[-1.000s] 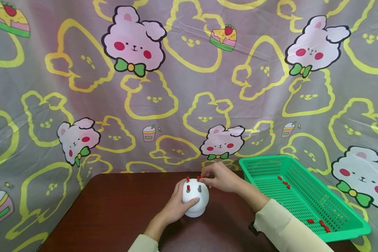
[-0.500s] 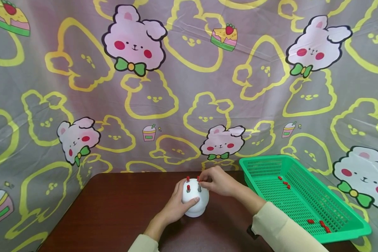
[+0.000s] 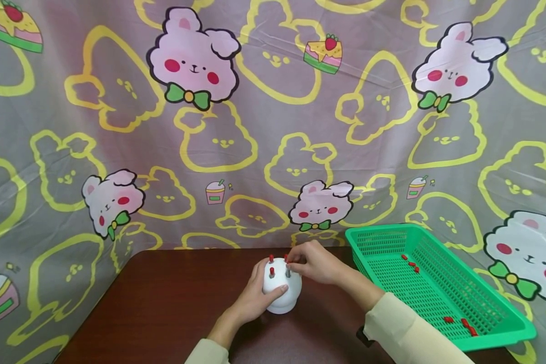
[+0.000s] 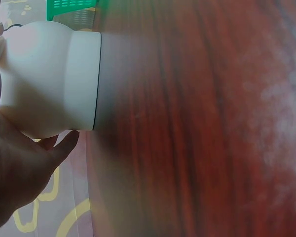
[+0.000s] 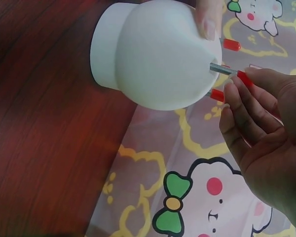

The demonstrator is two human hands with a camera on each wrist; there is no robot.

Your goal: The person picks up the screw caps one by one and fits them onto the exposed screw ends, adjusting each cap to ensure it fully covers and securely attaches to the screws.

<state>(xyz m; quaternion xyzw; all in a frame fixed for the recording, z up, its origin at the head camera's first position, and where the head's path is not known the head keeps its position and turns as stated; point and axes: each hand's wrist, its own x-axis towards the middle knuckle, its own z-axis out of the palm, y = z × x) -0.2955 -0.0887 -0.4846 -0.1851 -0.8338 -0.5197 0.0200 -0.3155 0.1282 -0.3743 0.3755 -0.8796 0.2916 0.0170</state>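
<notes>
A white, rounded object with a flared base (image 3: pixel 279 281) stands on the table, several metal rods sticking up from its top. My left hand (image 3: pixel 254 299) grips it from the left, thumb across its front. Small red caps cover other rods; one cap (image 3: pixel 271 271) sits at the near left. In the right wrist view, my right hand (image 5: pixel 266 111) pinches a red cap (image 5: pixel 244 78) between thumb and fingertips, right at the end of a metal rod (image 5: pixel 223 69). The fingers hide part of that cap. The left wrist view shows the object's smooth side and base (image 4: pixel 81 81).
A green perforated basket (image 3: pixel 505 337) stands on the right, with several loose red caps (image 3: pixel 469 326) inside. The dark reddish wooden table (image 3: pixel 164 298) ends at a patterned cloth (image 3: pixel 255 121) hanging behind it.
My right hand has shifted slightly left and nearer, bringing the red cap from beside the far rods to the near-right bare rod. The left hand and white object have stayed in place.
</notes>
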